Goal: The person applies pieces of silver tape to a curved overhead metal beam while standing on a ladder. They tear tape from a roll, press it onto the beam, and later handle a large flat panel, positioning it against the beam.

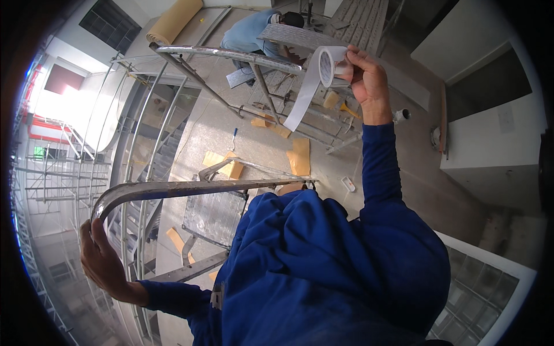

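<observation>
My right hand [367, 78] is raised and grips a roll of white tape [329, 64]; a loose strip of tape [302, 95] hangs down from the roll. My left hand [101, 259] is wrapped around the curved end of a metal ladder rail [190, 188] at the lower left. My blue sleeves and torso fill the lower middle of the view. Below me the ladder's ribbed metal step [213, 216] shows.
A person in a light blue shirt [249, 32] crouches on the floor beyond a second metal frame [231, 55]. Cardboard pieces [299, 155], a rolled brown sheet [173, 20] and small tools lie on the concrete floor. Scaffolding and curved railings stand at left, a white wall at right.
</observation>
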`<state>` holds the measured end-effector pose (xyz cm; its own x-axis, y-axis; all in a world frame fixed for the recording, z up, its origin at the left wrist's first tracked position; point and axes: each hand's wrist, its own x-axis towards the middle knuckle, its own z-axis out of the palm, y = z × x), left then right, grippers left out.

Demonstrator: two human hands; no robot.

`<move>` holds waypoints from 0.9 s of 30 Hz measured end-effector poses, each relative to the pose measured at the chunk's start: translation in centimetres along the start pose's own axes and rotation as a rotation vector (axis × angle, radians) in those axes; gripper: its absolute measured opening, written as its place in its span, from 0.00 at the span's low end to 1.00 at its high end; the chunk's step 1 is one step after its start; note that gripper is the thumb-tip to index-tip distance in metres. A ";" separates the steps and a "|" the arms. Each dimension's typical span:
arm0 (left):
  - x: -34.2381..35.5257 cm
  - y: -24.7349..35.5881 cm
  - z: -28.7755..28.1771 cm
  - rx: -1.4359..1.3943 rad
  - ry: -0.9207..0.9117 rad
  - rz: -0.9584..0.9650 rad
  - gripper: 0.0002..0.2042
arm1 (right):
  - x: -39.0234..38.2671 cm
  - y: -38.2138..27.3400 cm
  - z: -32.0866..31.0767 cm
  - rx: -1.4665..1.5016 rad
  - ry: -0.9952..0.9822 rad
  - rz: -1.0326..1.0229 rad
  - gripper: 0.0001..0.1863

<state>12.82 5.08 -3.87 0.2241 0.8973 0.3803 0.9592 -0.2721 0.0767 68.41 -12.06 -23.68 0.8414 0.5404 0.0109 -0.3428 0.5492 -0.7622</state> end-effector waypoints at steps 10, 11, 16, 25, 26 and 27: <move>-0.7 0.9 0.0 0.067 0.196 0.020 0.29 | 5.0 -10.5 -2.2 -0.102 0.147 -0.386 0.19; -1.0 1.0 0.0 0.081 0.206 -0.008 0.30 | 5.3 -10.5 -2.3 -0.118 0.137 -0.356 0.19; -1.1 1.6 0.2 0.021 0.282 -0.015 0.30 | 7.0 -6.7 -2.3 -0.069 0.154 -0.329 0.20; 1.8 6.7 -7.1 -0.170 0.336 0.445 0.38 | 5.8 -4.2 5.0 -0.039 0.008 -0.221 0.15; 3.3 8.0 -8.7 -0.142 0.484 0.558 0.38 | 5.7 -4.1 6.3 -0.022 -0.034 -0.238 0.14; 4.9 9.4 -10.5 -0.112 0.611 0.631 0.35 | 5.6 -3.8 7.6 -0.015 -0.022 -0.220 0.14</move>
<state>21.09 3.32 8.41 0.5437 0.2347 0.8058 0.6584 -0.7146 -0.2361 71.26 -6.30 -15.82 0.8861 0.4219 0.1921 -0.1453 0.6464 -0.7491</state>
